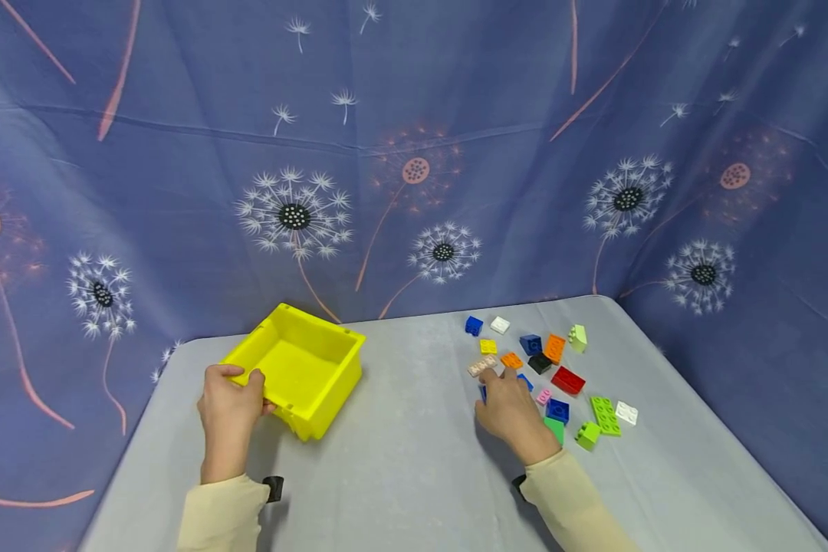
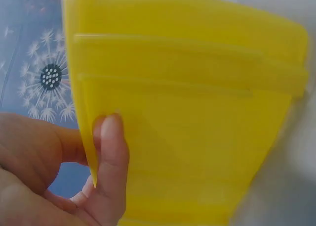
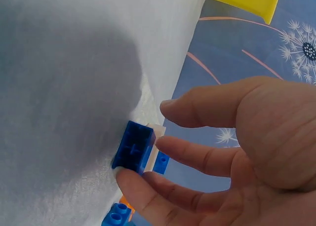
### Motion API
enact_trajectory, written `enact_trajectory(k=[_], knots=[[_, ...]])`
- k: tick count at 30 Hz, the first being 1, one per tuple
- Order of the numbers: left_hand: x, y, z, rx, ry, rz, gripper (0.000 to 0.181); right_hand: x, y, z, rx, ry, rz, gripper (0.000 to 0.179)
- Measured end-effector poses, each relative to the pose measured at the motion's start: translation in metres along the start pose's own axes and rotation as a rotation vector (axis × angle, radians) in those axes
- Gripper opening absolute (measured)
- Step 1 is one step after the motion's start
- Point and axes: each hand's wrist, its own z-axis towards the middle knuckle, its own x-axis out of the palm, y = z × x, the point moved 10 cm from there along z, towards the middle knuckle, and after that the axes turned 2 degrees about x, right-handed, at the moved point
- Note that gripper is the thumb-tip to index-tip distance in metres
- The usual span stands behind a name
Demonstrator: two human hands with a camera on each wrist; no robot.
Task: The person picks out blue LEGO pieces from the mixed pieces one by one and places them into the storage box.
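Note:
My left hand [image 1: 229, 402] grips the near left corner of a yellow plastic bin [image 1: 348, 383], its open top facing up. In the left wrist view, the thumb and fingers pinch the thin rim of the bin [image 2: 197, 137]. Over at the right, my right hand [image 1: 514, 410] reaches down among toy building bricks. Seen from the right wrist, its fingers [image 3: 197, 154] are at a blue brick [image 3: 133, 144] lying with its hollow side showing. The thumb stands apart from that brick. From the head, the hand mostly hides it.
Loose bricks surround the right hand: a peach one [image 1: 481, 366], a red one [image 1: 568, 380], a black one [image 1: 540, 363], a green plate [image 1: 605, 415] and several others. They lie on a grey cloth-covered table [image 1: 414, 468]. A blue dandelion-print curtain [image 1: 510, 192] hangs behind.

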Motion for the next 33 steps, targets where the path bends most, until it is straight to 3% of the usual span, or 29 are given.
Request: enact_trajectory(k=[17,23,33], knots=[[0.001,-0.001,0.003,-0.058,0.058,-0.061,0.043,0.002,-0.004,0.008,-0.007,0.057,0.014,0.037],[0.002,0.002,0.002,-0.061,0.065,-0.064,0.046,-0.008,0.005,0.005,-0.030,0.003,0.036,0.033],[0.001,0.004,0.004,-0.048,0.052,-0.076,0.043,-0.040,0.042,-0.002,-0.122,-0.092,0.147,0.035]])
